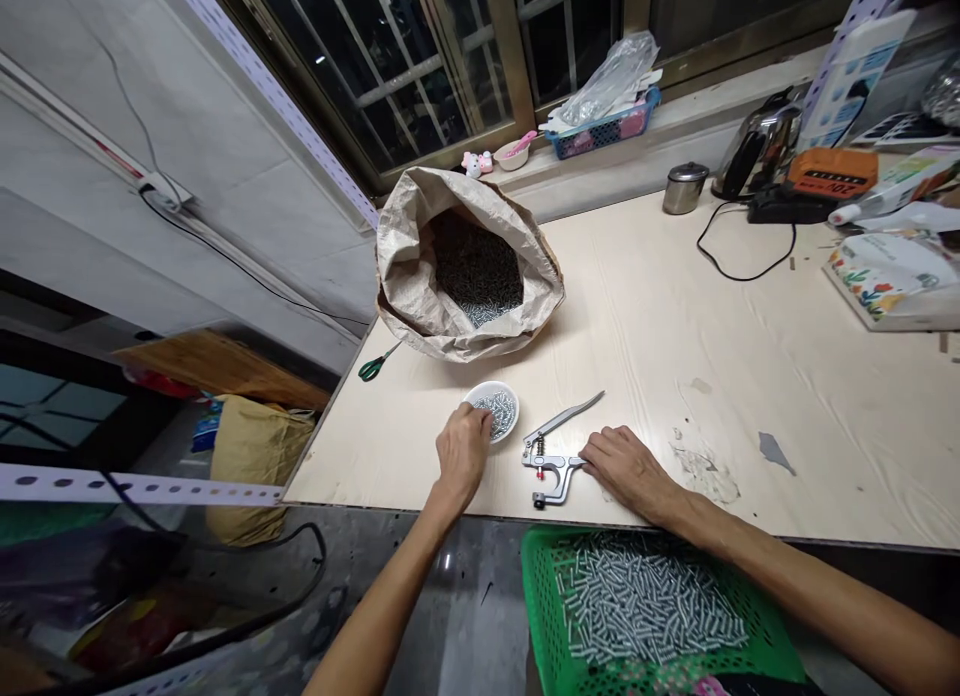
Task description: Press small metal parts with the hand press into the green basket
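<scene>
My left hand [463, 446] is at the near left rim of a small white bowl [470, 394], its bent fingertips reaching among the small silvery metal pieces [501, 412] inside. Whatever its closed fingers hold is hidden. A pair of hand-press pliers [556, 464] lies on the table, with a grey lever, a spring and a red tip between its jaws. My right hand [626, 471] is closed around the end of the lower handle. The upper lever points away, spread apart from that handle.
Behind the bowl stands a large paper-lined sack [397, 246] of metal pieces. Green-handled scissors [371, 368] lie left of it. Below the table edge, a green basket [536, 596] holds many silvery screw-like pieces. A metal jar [685, 189], kettle [757, 141] and tissue pack [892, 276] stand back right.
</scene>
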Available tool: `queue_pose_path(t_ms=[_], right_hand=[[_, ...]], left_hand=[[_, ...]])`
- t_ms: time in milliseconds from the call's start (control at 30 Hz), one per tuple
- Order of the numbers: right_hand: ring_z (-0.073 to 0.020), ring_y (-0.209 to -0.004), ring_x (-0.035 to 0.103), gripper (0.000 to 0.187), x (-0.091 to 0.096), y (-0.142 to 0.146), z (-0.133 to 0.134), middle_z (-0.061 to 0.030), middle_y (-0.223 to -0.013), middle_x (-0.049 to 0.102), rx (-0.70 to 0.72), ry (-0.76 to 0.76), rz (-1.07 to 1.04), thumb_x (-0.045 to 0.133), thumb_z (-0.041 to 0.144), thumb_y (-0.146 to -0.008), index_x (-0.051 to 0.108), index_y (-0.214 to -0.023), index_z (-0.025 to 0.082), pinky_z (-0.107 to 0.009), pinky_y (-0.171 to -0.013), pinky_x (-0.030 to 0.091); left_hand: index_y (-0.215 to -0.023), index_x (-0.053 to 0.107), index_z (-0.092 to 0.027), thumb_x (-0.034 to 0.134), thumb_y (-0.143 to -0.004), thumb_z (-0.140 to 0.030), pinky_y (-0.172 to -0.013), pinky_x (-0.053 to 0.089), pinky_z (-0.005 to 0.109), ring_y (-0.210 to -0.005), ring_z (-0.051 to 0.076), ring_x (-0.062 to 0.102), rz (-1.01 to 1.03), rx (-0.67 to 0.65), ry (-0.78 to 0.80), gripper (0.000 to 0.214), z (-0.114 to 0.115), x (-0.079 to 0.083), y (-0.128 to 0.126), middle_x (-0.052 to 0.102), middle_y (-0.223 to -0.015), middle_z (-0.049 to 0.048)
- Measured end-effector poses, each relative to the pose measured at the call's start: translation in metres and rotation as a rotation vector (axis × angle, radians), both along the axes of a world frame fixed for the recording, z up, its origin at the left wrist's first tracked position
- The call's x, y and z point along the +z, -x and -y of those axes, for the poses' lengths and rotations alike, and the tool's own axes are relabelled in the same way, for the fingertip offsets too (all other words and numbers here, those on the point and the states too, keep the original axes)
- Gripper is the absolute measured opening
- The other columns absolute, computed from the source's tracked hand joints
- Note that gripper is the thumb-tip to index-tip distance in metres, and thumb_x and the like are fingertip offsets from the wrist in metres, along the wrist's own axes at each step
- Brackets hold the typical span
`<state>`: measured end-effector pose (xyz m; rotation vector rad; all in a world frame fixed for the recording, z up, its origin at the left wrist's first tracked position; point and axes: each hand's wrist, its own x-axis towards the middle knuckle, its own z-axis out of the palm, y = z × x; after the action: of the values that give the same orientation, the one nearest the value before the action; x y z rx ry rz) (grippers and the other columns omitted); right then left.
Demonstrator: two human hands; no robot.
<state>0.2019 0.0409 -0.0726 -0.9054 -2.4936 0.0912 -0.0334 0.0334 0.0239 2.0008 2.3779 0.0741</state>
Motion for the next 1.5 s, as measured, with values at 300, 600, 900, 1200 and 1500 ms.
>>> queue_pose_path(t_ms=[300,600,900,1200,1500], right_hand=[[-0.0184,-0.074,0.046,0.012,-0.002,0.001,-0.001,-0.0023,-0.078,0.057,0.010,-0.026,-0.023,0.051,0.018,-0.091,0.055,-0.080,0.019,-0.033,-0.069,0.029],[-0.0172,-0.071,0.044,0.017,0.001,0.001,-0.002,-0.0016,-0.073,0.056,0.017,-0.091,-0.013,0.048,0.014,-0.091,0.054,-0.076,0.018,-0.033,-0.069,0.026],[-0.0167,-0.072,0.042,0.023,0.006,-0.002,0.001,-0.0015,-0.070,0.054,0.000,-0.228,0.029,0.041,0.012,-0.094,0.056,-0.077,0.018,-0.034,-0.074,0.027],[-0.0155,-0.068,0.038,0.024,0.016,-0.005,0.004,-0.0001,-0.066,0.053,0.004,-0.377,-0.042,0.042,0.009,-0.093,0.056,-0.075,0.018,-0.035,-0.075,0.027],[-0.0150,-0.069,0.039,0.022,0.015,-0.006,0.004,0.0005,-0.067,0.054,0.008,-0.386,-0.048,0.045,0.008,-0.092,0.057,-0.076,0.018,-0.035,-0.076,0.025]], left_hand=[[-0.090,0.068,-0.012,0.035,-0.083,-0.001,-0.070,0.049,0.031,-0.098,0.026,0.056,-0.257,-0.103,0.219,0.035,-0.036,-0.007,0.002,0.061,-0.100,0.0163],[-0.083,0.065,-0.016,0.051,-0.084,-0.031,-0.065,0.049,0.026,-0.071,0.016,0.061,0.486,0.010,-0.019,0.020,-0.010,0.008,0.009,0.066,-0.079,0.0046],[-0.073,0.063,-0.013,0.067,-0.065,-0.043,-0.045,0.040,0.021,-0.045,0.008,0.047,1.156,0.286,0.158,0.031,0.054,-0.033,-0.025,0.053,-0.053,-0.0045],[-0.077,0.070,-0.013,0.068,-0.070,-0.044,-0.060,0.045,0.023,-0.065,0.013,0.057,1.072,0.232,-0.059,0.032,0.069,-0.049,-0.028,0.066,-0.074,0.0040],[-0.076,0.070,-0.015,0.064,-0.072,-0.043,-0.064,0.045,0.024,-0.069,0.015,0.059,0.966,0.186,-0.059,0.029,0.067,-0.054,-0.031,0.066,-0.077,0.0047]])
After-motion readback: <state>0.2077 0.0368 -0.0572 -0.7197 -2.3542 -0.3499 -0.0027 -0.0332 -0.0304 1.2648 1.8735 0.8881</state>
